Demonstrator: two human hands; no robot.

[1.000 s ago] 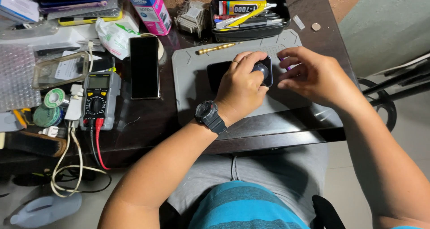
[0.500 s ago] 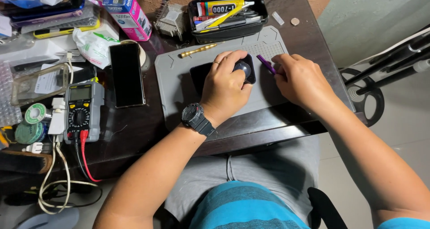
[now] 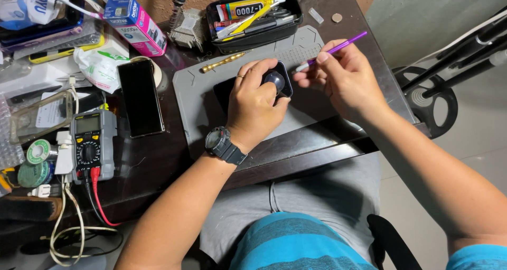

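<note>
My left hand, with a dark wristwatch on the wrist, presses down on a black phone that lies on a grey work mat. Its fingers curl over a round dark suction cup stuck on the phone. My right hand hovers just right of the phone and pinches a thin purple-handled tool, whose pale tip points at the phone's right edge.
A second black phone lies left of the mat, beside a multimeter with red and black leads. A black tray of tubes and tools stands behind the mat. A brass-coloured bit, a pink box and solder spools crowd the desk.
My right hand has lifted away from the phone, and the purple tool now shows its full length. My left hand stays on the suction cup. The camera view has shifted.
</note>
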